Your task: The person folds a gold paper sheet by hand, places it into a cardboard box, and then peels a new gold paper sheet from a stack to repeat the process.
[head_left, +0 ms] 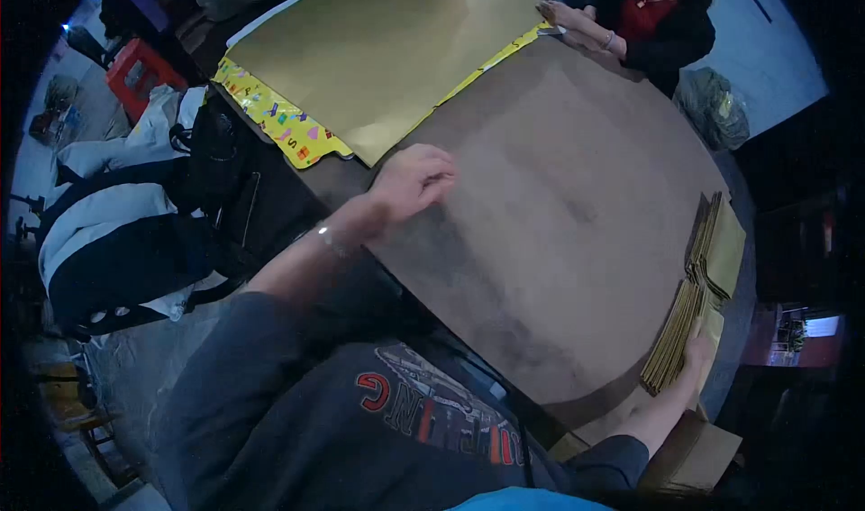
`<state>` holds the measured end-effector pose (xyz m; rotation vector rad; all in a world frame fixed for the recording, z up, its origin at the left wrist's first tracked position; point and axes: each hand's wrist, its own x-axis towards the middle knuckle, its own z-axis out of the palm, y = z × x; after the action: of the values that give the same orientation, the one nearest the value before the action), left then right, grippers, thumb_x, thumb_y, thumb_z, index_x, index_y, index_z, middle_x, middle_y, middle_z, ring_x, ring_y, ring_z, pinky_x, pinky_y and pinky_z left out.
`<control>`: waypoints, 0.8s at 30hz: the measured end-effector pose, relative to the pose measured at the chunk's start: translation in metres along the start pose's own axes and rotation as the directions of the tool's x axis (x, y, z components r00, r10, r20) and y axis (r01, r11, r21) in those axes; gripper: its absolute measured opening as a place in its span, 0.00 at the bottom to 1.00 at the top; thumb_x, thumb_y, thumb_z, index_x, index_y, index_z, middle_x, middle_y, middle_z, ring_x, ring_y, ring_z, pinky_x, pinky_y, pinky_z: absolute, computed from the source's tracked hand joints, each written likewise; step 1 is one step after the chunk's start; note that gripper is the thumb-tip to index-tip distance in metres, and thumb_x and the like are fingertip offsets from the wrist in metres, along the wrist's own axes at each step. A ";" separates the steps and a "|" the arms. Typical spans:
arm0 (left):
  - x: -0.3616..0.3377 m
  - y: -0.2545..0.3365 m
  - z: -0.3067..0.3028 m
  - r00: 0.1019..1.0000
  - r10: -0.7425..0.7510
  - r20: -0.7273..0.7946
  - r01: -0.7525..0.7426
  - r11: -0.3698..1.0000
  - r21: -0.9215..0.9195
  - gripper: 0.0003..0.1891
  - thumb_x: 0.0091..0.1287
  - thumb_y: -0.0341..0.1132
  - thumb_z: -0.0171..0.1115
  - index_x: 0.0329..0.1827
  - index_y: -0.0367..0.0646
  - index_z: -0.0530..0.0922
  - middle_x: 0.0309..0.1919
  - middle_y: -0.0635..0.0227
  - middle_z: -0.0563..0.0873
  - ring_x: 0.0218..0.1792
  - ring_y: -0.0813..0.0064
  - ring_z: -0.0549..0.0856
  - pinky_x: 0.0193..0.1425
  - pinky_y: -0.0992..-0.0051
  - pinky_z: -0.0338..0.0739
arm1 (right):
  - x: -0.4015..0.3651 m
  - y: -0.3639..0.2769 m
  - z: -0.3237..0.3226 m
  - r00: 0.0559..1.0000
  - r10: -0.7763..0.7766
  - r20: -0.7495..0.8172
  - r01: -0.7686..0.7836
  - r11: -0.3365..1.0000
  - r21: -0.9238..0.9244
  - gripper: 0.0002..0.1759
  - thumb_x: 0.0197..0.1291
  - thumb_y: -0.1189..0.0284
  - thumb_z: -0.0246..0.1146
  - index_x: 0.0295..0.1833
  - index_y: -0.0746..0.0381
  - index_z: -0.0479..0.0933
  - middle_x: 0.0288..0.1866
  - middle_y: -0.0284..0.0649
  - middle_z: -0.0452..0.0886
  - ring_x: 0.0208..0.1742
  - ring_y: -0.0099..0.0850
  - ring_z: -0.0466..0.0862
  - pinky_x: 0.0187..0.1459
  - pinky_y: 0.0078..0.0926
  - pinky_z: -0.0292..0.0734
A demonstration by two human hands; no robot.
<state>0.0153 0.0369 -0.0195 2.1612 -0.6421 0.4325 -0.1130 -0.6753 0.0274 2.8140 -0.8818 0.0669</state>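
My left hand (414,183) hovers over the near left part of the brown table (550,214), its fingers loosely curled with a gap to the thumb and nothing visible in them. Just beyond it is the corner of a large gold-brown sheet (387,51). Under that sheet shows a yellow sheet printed with colourful shapes (279,119). At the right edge of the table, my right hand (696,353) grips the near bundle of folded gold-brown paper (674,335); its fingertips are partly hidden. A second folded bundle (723,245) lies against it on the far side.
Across the table, a person's hands (577,24) rest by the far corner of the large sheet. Left of the table are a chair heaped with clothes (126,232) and a red stool (140,78). A cardboard box (694,452) stands below my right arm.
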 end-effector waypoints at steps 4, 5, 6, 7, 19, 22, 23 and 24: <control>-0.007 -0.016 -0.082 0.966 -0.217 -0.140 0.235 0.963 0.133 0.08 0.62 0.34 0.65 0.40 0.41 0.84 0.40 0.59 0.85 0.45 0.59 0.84 0.48 0.65 0.79 | -0.009 -0.004 -0.003 0.891 -0.326 -0.317 0.289 0.944 -0.157 0.28 0.74 0.57 0.49 0.66 0.68 0.71 0.64 0.58 0.74 0.65 0.55 0.72 0.68 0.45 0.64; -0.009 -0.025 -0.100 0.937 -0.304 -0.172 0.331 0.931 0.153 0.09 0.62 0.35 0.65 0.40 0.40 0.84 0.39 0.58 0.85 0.43 0.59 0.85 0.47 0.66 0.79 | -0.018 -0.021 -0.009 0.891 -0.324 -0.317 0.286 0.945 -0.160 0.28 0.74 0.57 0.49 0.66 0.68 0.71 0.64 0.58 0.74 0.65 0.55 0.72 0.68 0.45 0.64; -0.013 -0.042 -0.117 0.941 -0.293 -0.171 0.327 0.917 0.229 0.09 0.62 0.36 0.66 0.41 0.40 0.84 0.40 0.58 0.85 0.43 0.59 0.85 0.47 0.66 0.79 | -0.029 -0.053 -0.023 0.898 -0.301 -0.322 0.297 0.953 -0.063 0.29 0.74 0.56 0.49 0.66 0.69 0.71 0.65 0.57 0.73 0.66 0.54 0.71 0.69 0.45 0.63; -0.015 -0.054 -0.128 0.945 -0.281 -0.169 0.321 0.897 0.303 0.10 0.62 0.36 0.66 0.41 0.39 0.84 0.41 0.58 0.85 0.43 0.59 0.85 0.47 0.66 0.80 | -0.031 -0.077 -0.033 0.904 -0.278 -0.325 0.305 0.952 0.034 0.30 0.74 0.55 0.49 0.66 0.70 0.71 0.67 0.57 0.73 0.68 0.53 0.69 0.69 0.44 0.62; 0.003 -0.063 -0.161 0.929 -0.341 0.144 0.248 0.862 0.442 0.13 0.57 0.44 0.70 0.35 0.44 0.85 0.37 0.64 0.85 0.42 0.59 0.84 0.46 0.64 0.78 | -0.155 -0.437 -0.052 0.491 -0.833 -0.255 0.841 0.377 0.388 0.24 0.63 0.61 0.64 0.59 0.65 0.76 0.64 0.52 0.74 0.68 0.51 0.71 0.67 0.43 0.69; 0.001 -0.077 -0.157 0.964 -0.223 0.143 0.138 0.884 0.446 0.11 0.60 0.41 0.68 0.33 0.43 0.84 0.35 0.62 0.84 0.41 0.57 0.83 0.45 0.62 0.77 | -0.186 -0.505 -0.055 0.337 -0.883 -0.327 0.893 0.190 0.408 0.25 0.62 0.60 0.65 0.61 0.62 0.75 0.69 0.52 0.69 0.71 0.51 0.68 0.70 0.49 0.63; 0.001 -0.091 -0.153 0.976 -0.163 0.144 0.087 0.899 0.430 0.08 0.59 0.37 0.63 0.32 0.41 0.82 0.36 0.60 0.83 0.41 0.56 0.83 0.45 0.61 0.78 | -0.196 -0.523 -0.056 0.324 -0.874 -0.363 0.898 0.163 0.409 0.25 0.62 0.61 0.65 0.61 0.62 0.74 0.68 0.51 0.70 0.71 0.52 0.67 0.70 0.52 0.62; -0.002 -0.093 -0.152 0.975 -0.170 0.142 0.095 0.900 0.425 0.08 0.59 0.37 0.63 0.32 0.41 0.82 0.36 0.60 0.83 0.41 0.56 0.83 0.45 0.61 0.78 | -0.206 -0.538 -0.056 0.310 -0.864 -0.398 0.902 0.135 0.409 0.25 0.63 0.61 0.64 0.62 0.61 0.74 0.68 0.51 0.70 0.72 0.52 0.66 0.70 0.56 0.60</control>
<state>0.0549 0.2076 0.0138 2.6569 -0.5261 0.3272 0.0247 -0.1158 -0.0287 3.2845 1.2282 0.2874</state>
